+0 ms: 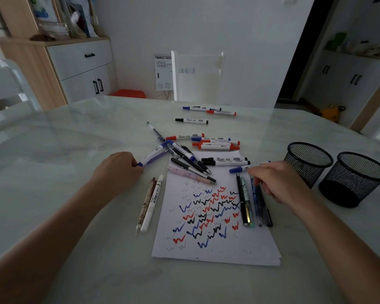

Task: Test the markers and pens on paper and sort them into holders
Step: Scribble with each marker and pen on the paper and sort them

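Left hand (116, 170) grips blue-tipped marker (151, 156) | right hand (279, 183) pinches blue-capped marker (239, 169) | white pen (151, 202) (reads "ACRYLIC")

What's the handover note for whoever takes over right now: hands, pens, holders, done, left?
Left hand grips the end of the left blue marker, left of the paper. Right hand pinches the right blue marker over the paper's top right corner.
Other markers and pens lie loose on the paper and table. Two mesh holders stand right of the paper; no pens show in them.
Done: paper covered in red, blue, black test squiggles.
Left: sorting everything into the holders.
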